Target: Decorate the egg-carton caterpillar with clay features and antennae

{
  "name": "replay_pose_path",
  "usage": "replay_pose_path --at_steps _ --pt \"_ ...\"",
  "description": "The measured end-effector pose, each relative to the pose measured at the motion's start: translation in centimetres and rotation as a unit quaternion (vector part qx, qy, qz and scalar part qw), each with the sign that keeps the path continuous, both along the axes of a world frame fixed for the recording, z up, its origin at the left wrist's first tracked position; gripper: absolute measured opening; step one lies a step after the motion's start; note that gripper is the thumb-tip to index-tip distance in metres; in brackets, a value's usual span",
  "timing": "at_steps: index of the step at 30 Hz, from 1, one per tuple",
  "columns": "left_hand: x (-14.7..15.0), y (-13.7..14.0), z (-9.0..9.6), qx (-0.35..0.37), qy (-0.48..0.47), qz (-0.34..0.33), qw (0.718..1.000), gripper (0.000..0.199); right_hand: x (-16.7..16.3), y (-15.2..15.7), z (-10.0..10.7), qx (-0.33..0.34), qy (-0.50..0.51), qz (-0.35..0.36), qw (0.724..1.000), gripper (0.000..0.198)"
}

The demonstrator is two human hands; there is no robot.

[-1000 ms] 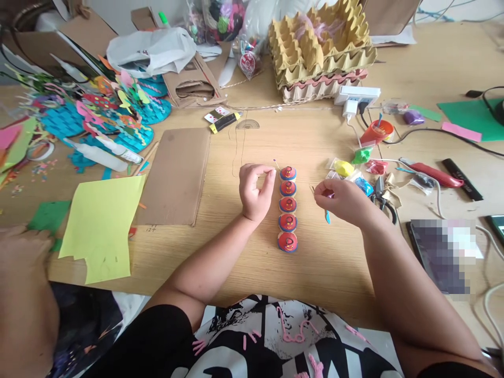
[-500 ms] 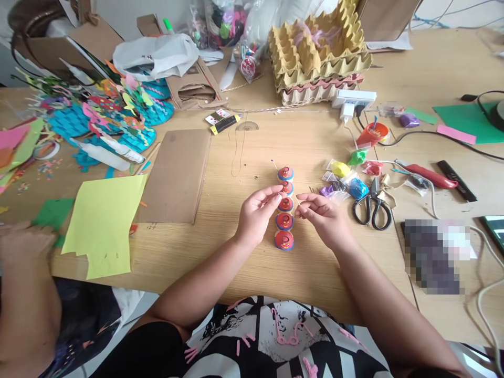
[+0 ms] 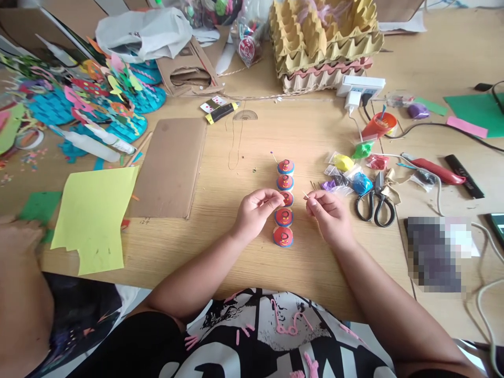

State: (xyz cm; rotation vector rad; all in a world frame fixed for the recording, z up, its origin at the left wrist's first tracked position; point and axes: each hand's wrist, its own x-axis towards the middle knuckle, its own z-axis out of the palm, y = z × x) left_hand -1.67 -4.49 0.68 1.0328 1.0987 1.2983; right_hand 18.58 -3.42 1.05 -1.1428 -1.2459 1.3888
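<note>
A row of several red domes with blue rims and painted faces (image 3: 284, 217) runs down the table between my hands. From beside the farthest one, a thin stick with a dark tip (image 3: 273, 156) points up and left. My left hand (image 3: 258, 210) is pinched closed at the middle dome, partly covering it; whatever sits between its fingertips is too small to make out. Just right of the row, my right hand (image 3: 328, 212) pinches a short, thin pale stick (image 3: 305, 195), apart from the domes.
Black-handled scissors (image 3: 376, 202) and bagged coloured clay (image 3: 342, 163) lie to the right. Cardboard (image 3: 169, 168) and yellow paper (image 3: 94, 218) lie left, near another person's arm (image 3: 23, 294). Egg trays (image 3: 326, 47) stand behind, beside a white power strip (image 3: 361, 85).
My right hand has moved slightly right, away from the row, with the thin stick. My left hand stays pinched by the domes. The whole view has shifted a little.
</note>
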Motion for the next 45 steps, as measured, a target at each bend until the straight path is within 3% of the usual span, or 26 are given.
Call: replay_pose_path --at_steps 8,17,24,33,36,41,45 --pt "-0.2 0.0 0.3 0.036 0.043 -0.020 0.998 0.044 -0.4 -0.7 0.3 0.029 -0.048 0.024 0.998 0.038" --pt "-0.2 -0.6 0.7 0.087 0.131 -0.008 0.988 0.035 -0.6 -1.4 0.3 0.068 -0.111 0.072 0.989 0.033" --pt "-0.4 -0.8 0.4 0.126 0.175 -0.009 0.977 0.032 -1.0 -1.6 0.1 0.129 -0.089 0.084 0.984 0.024" --pt "-0.3 -0.8 0.4 0.161 0.206 0.016 0.965 0.031 -1.3 -1.8 0.7 0.149 -0.120 0.090 0.977 0.019" --pt "-0.3 -0.8 0.4 0.168 0.205 0.014 0.964 0.030 -1.3 -1.9 0.7 0.135 -0.110 0.091 0.981 0.021" --pt "-0.3 -0.9 0.3 0.190 0.162 -0.002 0.968 0.027 -1.2 -1.7 0.6 0.054 -0.020 0.088 0.994 0.029" --pt "-0.3 -0.6 0.5 0.264 0.223 0.015 0.938 0.016 -1.1 -1.5 0.5 0.020 0.020 0.087 0.996 0.032"
